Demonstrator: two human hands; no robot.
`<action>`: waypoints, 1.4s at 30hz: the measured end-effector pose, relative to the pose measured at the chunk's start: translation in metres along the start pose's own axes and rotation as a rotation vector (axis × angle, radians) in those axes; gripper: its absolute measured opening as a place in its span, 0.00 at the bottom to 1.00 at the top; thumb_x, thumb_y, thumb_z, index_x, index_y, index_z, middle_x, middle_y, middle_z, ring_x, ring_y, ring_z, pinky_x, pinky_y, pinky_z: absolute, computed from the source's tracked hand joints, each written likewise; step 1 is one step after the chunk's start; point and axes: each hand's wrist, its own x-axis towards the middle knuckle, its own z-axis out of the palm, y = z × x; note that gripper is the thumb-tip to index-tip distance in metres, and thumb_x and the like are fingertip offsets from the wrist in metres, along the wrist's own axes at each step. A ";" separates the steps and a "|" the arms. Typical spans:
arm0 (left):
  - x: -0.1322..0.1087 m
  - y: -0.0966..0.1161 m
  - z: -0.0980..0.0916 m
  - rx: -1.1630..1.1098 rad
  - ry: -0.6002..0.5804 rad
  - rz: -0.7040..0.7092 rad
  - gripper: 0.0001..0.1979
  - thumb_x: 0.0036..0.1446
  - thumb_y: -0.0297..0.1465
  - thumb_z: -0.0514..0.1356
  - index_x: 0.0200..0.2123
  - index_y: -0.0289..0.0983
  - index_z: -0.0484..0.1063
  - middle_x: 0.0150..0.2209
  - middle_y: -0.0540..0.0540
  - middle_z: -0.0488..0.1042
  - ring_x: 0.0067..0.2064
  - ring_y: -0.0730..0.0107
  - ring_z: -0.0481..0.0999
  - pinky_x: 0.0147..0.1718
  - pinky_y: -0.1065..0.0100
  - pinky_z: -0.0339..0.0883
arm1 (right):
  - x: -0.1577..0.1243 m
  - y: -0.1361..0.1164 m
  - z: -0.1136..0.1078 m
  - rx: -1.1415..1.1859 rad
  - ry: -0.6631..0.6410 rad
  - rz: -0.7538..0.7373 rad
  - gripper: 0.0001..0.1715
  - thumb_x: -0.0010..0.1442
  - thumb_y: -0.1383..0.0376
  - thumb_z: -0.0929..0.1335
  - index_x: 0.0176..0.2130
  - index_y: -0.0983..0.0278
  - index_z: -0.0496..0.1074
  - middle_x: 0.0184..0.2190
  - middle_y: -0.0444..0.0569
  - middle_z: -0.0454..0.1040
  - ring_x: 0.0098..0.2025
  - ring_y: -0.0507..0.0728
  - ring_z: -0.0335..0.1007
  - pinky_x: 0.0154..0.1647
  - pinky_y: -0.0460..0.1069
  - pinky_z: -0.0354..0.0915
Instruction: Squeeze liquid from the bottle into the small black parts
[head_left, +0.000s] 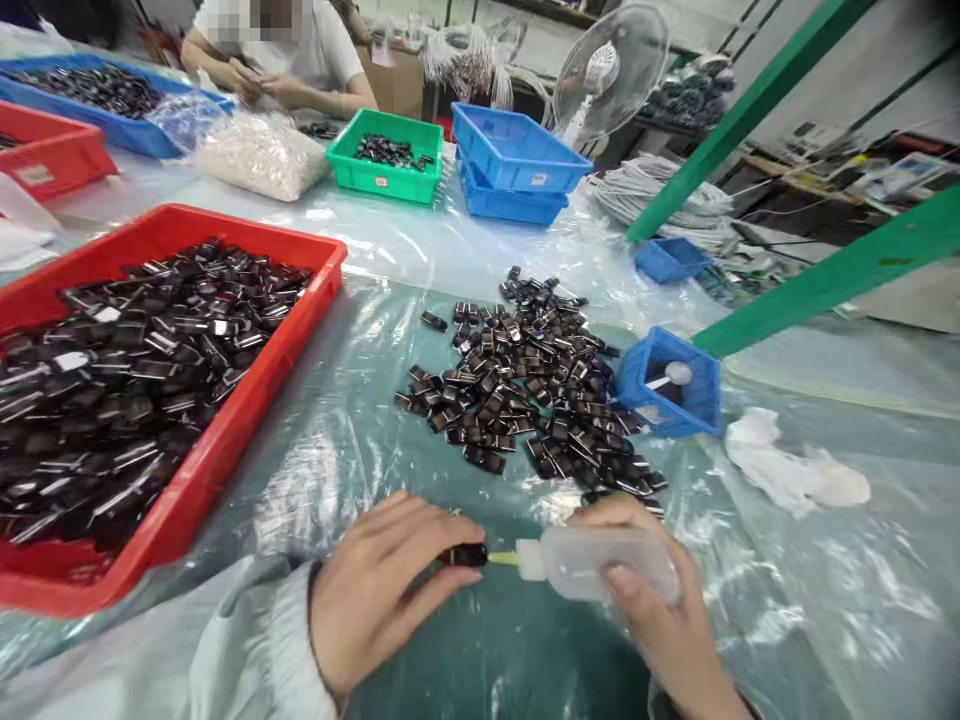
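Observation:
Between the thumb and fingers of my left hand (394, 590) is a small dark plastic piece (463, 554) with a shiny black end. My right hand (667, 590) is wrapped round a translucent squeeze bottle (589, 562), held on its side. The bottle's yellowish nozzle (504, 558) points left and meets the end of the piece; whether it goes inside I cannot tell. Just beyond my hands lies a loose pile of similar dark pieces (525, 375) on the plastic-covered table (360, 400).
A red tray (262, 440) full of dark pieces stands at left. A small blue basket (667, 385) and crumpled white tissue (795, 465) lie at right. Farther back are a green tray (386, 185), stacked blue trays (517, 165), a green post (750, 120) and another person (300, 60).

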 end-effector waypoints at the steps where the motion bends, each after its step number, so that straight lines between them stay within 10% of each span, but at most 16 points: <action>1: -0.001 0.000 0.001 0.014 -0.015 -0.028 0.08 0.63 0.29 0.56 0.46 0.38 0.64 0.37 0.50 0.75 0.35 0.73 0.73 0.34 0.70 0.65 | 0.000 0.000 0.001 -0.003 0.000 -0.001 0.16 0.64 0.49 0.65 0.36 0.58 0.71 0.26 0.41 0.70 0.23 0.48 0.67 0.22 0.38 0.62; 8: -0.003 0.003 0.003 0.032 -0.052 -0.115 0.13 0.69 0.32 0.45 0.52 0.39 0.63 0.40 0.47 0.70 0.39 0.69 0.67 0.39 0.66 0.62 | 0.001 0.000 0.004 -0.054 0.079 -0.007 0.16 0.63 0.50 0.65 0.38 0.58 0.70 0.27 0.42 0.71 0.25 0.49 0.69 0.23 0.37 0.64; 42: -0.002 0.000 0.000 0.031 0.060 -0.068 0.14 0.64 0.25 0.54 0.52 0.38 0.66 0.45 0.48 0.69 0.46 0.73 0.66 0.47 0.71 0.59 | 0.001 0.007 0.002 0.027 0.047 0.055 0.16 0.63 0.49 0.66 0.37 0.58 0.71 0.28 0.42 0.70 0.26 0.48 0.67 0.24 0.37 0.62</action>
